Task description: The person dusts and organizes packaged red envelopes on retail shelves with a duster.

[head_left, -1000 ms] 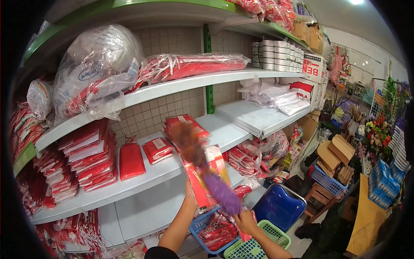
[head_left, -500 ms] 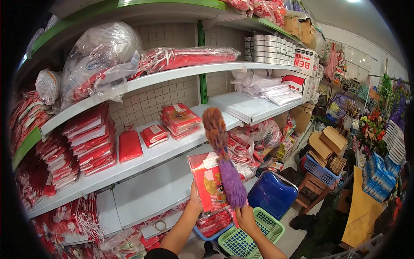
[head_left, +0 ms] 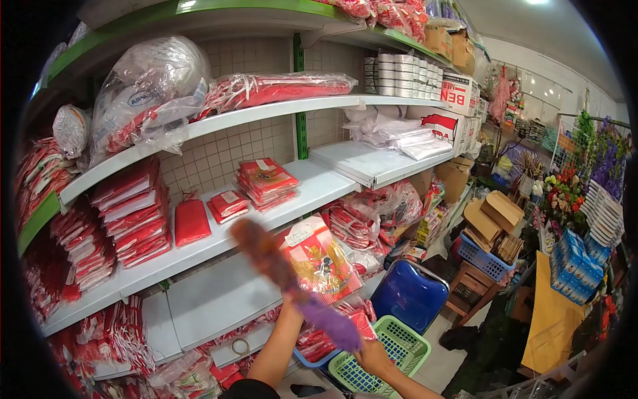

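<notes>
My left hand (head_left: 293, 308) grips a red plastic-wrapped packet (head_left: 322, 263) by its lower left side; the packet has a gold eagle print and a white label. In my right hand (head_left: 374, 357) is a fluffy duster (head_left: 327, 322), purple near the hand and orange-brown toward its tip. Motion blurs the duster, which slants up and left across the packet's lower left edge and hides part of my left hand. Below my right hand stands a green basket (head_left: 412, 346).
A white shelf (head_left: 259, 223) ahead bears stacks of red packets (head_left: 268, 183). Beneath it lie more red bundles (head_left: 129, 332). A blue plastic lid or seat (head_left: 410, 296) stands beyond the green basket. Cartons (head_left: 458, 93) fill the shelf's right end.
The duster has swung left and down from nearly upright to a slant. The packet has tilted and risen slightly, and the camera view has shifted a little right.
</notes>
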`<action>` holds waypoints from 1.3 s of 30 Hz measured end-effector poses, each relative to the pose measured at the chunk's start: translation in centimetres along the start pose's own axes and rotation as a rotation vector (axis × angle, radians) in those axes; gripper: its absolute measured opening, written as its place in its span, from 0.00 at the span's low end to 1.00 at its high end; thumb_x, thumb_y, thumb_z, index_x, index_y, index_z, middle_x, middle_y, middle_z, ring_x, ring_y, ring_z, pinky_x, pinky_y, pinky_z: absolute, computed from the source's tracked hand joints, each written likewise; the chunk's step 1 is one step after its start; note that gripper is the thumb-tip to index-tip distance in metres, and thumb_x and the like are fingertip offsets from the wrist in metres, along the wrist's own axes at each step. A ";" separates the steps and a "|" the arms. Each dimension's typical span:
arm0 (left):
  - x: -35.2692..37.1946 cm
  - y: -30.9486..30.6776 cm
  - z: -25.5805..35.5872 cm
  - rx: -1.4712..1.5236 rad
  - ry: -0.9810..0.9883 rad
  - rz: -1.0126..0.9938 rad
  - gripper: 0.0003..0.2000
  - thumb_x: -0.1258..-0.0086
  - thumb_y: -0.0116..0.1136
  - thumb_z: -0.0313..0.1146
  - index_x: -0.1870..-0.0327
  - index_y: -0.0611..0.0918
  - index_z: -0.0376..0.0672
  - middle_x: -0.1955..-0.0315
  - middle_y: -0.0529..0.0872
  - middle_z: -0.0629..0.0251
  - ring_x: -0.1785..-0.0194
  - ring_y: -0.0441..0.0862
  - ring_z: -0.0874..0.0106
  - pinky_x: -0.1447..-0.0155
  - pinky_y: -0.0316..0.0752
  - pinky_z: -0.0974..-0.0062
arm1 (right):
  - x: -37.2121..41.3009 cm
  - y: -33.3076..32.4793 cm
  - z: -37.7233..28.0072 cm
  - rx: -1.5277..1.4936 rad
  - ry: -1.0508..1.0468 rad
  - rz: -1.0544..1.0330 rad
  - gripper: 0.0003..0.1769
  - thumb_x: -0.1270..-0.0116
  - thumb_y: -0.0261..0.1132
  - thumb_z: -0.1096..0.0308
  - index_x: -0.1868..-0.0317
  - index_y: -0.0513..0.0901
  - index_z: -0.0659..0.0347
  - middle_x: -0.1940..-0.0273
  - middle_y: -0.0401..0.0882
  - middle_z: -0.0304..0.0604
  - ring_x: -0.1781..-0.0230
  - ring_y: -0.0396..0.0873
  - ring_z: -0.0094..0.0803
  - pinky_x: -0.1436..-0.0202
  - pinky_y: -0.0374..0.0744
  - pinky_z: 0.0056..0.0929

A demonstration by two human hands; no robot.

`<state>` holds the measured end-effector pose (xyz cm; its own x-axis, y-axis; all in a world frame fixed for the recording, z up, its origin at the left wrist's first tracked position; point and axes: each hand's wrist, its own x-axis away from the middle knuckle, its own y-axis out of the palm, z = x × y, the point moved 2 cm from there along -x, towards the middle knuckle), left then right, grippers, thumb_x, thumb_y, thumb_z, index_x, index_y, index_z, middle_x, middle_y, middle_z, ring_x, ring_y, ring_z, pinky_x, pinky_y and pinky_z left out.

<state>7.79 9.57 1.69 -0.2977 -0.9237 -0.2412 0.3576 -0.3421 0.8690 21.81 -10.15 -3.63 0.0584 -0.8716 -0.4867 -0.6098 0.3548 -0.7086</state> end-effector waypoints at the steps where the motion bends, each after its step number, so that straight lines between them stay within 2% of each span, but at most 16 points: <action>1: -0.1 0.4 0.2 0.061 -0.021 -0.021 0.22 0.29 0.36 0.46 0.43 0.69 0.41 0.51 0.76 0.55 0.51 0.76 0.60 0.47 0.73 0.59 | -0.3 0.3 1.0 -0.062 0.087 0.051 0.17 0.40 0.57 0.69 0.52 0.69 0.68 0.78 0.74 0.63 0.75 0.76 0.58 0.70 0.74 0.47; 4: -0.9 0.2 0.7 0.177 -0.039 -0.087 0.23 0.30 0.37 0.47 0.42 0.69 0.41 0.50 0.76 0.55 0.51 0.76 0.59 0.49 0.74 0.59 | -0.6 0.7 2.7 -0.210 0.286 0.144 0.13 0.44 0.59 0.69 0.59 0.71 0.66 0.79 0.74 0.60 0.78 0.75 0.57 0.72 0.73 0.47; 8: -1.8 -0.4 1.1 0.270 -0.065 -0.154 0.24 0.31 0.37 0.49 0.42 0.69 0.40 0.50 0.76 0.54 0.51 0.76 0.58 0.51 0.75 0.58 | 0.4 0.5 0.7 0.011 0.032 -0.115 0.20 0.43 0.59 0.69 0.51 0.68 0.69 0.77 0.75 0.62 0.74 0.76 0.59 0.69 0.74 0.48; 11: -2.4 -0.5 0.6 0.321 -0.107 -0.220 0.26 0.31 0.38 0.50 0.41 0.68 0.40 0.50 0.76 0.54 0.51 0.76 0.57 0.53 0.76 0.57 | 0.7 0.4 1.2 -0.098 0.232 0.020 0.21 0.43 0.59 0.69 0.51 0.68 0.70 0.78 0.75 0.62 0.75 0.76 0.58 0.70 0.74 0.48; 15: -1.9 0.4 0.2 0.275 -0.227 -0.501 0.24 0.32 0.39 0.52 0.47 0.71 0.41 0.55 0.77 0.55 0.52 0.76 0.59 0.49 0.74 0.58 | 0.3 0.2 1.7 -0.139 0.288 0.022 0.20 0.42 0.58 0.69 0.50 0.68 0.70 0.77 0.75 0.62 0.75 0.75 0.58 0.71 0.73 0.48; 16: -2.1 0.5 -0.1 0.154 -0.141 -0.204 0.25 0.33 0.40 0.54 0.46 0.71 0.42 0.56 0.78 0.56 0.52 0.76 0.60 0.49 0.74 0.58 | 0.2 0.0 1.0 -0.089 0.085 0.064 0.20 0.41 0.58 0.70 0.50 0.68 0.70 0.75 0.76 0.62 0.76 0.75 0.59 0.71 0.73 0.48; 17: -1.9 0.7 -0.7 0.033 -0.053 0.090 0.26 0.34 0.41 0.56 0.45 0.70 0.43 0.56 0.78 0.56 0.51 0.76 0.60 0.49 0.74 0.58 | 0.2 -0.4 0.8 -0.077 0.099 0.041 0.21 0.41 0.58 0.70 0.49 0.67 0.70 0.74 0.76 0.62 0.76 0.75 0.59 0.71 0.73 0.48; 19: -0.9 2.6 -0.5 -0.014 -0.049 0.235 0.27 0.34 0.41 0.57 0.46 0.71 0.43 0.57 0.79 0.56 0.53 0.77 0.60 0.49 0.74 0.58 | -0.5 -1.7 0.1 -0.051 0.125 -0.009 0.22 0.41 0.58 0.70 0.47 0.66 0.70 0.73 0.76 0.61 0.76 0.75 0.59 0.71 0.73 0.48; 21: 0.7 5.5 0.2 0.136 -0.217 -0.059 0.26 0.34 0.40 0.56 0.50 0.74 0.43 0.57 0.80 0.56 0.57 0.78 0.61 0.49 0.74 0.60 | -1.7 -2.0 0.9 -0.174 0.212 0.100 0.19 0.41 0.57 0.70 0.51 0.68 0.69 0.77 0.74 0.61 0.78 0.74 0.58 0.72 0.72 0.47; 22: 0.9 5.2 0.0 0.181 -0.242 -0.102 0.26 0.34 0.39 0.56 0.50 0.74 0.43 0.58 0.80 0.56 0.57 0.78 0.60 0.49 0.74 0.60 | -2.0 -2.1 1.1 -0.235 0.255 0.152 0.18 0.42 0.57 0.70 0.52 0.68 0.69 0.79 0.73 0.61 0.79 0.73 0.58 0.73 0.72 0.47; 25: 1.0 4.1 -0.9 0.309 -0.319 -0.238 0.26 0.34 0.39 0.56 0.50 0.74 0.42 0.59 0.81 0.56 0.58 0.79 0.60 0.49 0.73 0.59 | -2.4 -2.0 0.1 -0.125 0.176 -0.019 0.25 0.40 0.58 0.69 0.43 0.65 0.69 0.77 0.75 0.61 0.77 0.75 0.58 0.71 0.73 0.48; 26: 1.1 4.2 -0.9 0.251 -0.299 -0.208 0.26 0.34 0.39 0.56 0.49 0.74 0.42 0.58 0.80 0.56 0.56 0.78 0.60 0.48 0.73 0.59 | -2.8 -3.0 -1.5 -0.070 0.099 -0.039 0.23 0.39 0.56 0.68 0.45 0.65 0.70 0.80 0.74 0.61 0.78 0.74 0.58 0.72 0.72 0.49; 30: 3.2 6.7 0.0 0.115 -0.282 -0.086 0.26 0.32 0.38 0.55 0.44 0.72 0.44 0.50 0.77 0.57 0.46 0.74 0.59 0.41 0.68 0.59 | -3.5 -2.8 0.3 -0.168 0.245 0.057 0.20 0.38 0.55 0.68 0.49 0.66 0.71 0.79 0.74 0.63 0.77 0.74 0.59 0.74 0.71 0.50; 34: 2.4 3.4 -0.4 0.216 -0.302 -0.099 0.25 0.32 0.39 0.53 0.45 0.71 0.42 0.49 0.76 0.55 0.47 0.75 0.58 0.48 0.74 0.57 | -3.2 -1.8 -1.1 -0.234 0.264 -0.030 0.20 0.38 0.56 0.67 0.49 0.66 0.70 0.78 0.74 0.63 0.76 0.75 0.59 0.73 0.72 0.50; 37: 1.4 1.1 0.5 0.288 -0.174 -0.183 0.26 0.32 0.39 0.53 0.44 0.71 0.41 0.50 0.77 0.55 0.48 0.75 0.58 0.49 0.74 0.57 | -0.9 -1.4 -2.6 -0.044 0.038 -0.202 0.20 0.39 0.56 0.67 0.49 0.66 0.69 0.76 0.75 0.62 0.75 0.75 0.58 0.72 0.73 0.48; 39: 1.3 1.1 1.3 0.313 -0.096 -0.205 0.26 0.32 0.39 0.54 0.44 0.71 0.41 0.50 0.77 0.55 0.48 0.75 0.57 0.49 0.75 0.57 | 0.1 -1.2 -1.8 -0.058 0.068 -0.106 0.23 0.40 0.58 0.68 0.45 0.66 0.67 0.75 0.76 0.61 0.74 0.76 0.57 0.69 0.74 0.48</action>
<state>6.65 8.24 2.89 -0.4218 -0.8162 -0.3948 -0.0014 -0.4349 0.9005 21.09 -11.27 -1.94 0.0722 -0.9249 -0.3732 -0.6480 0.2410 -0.7225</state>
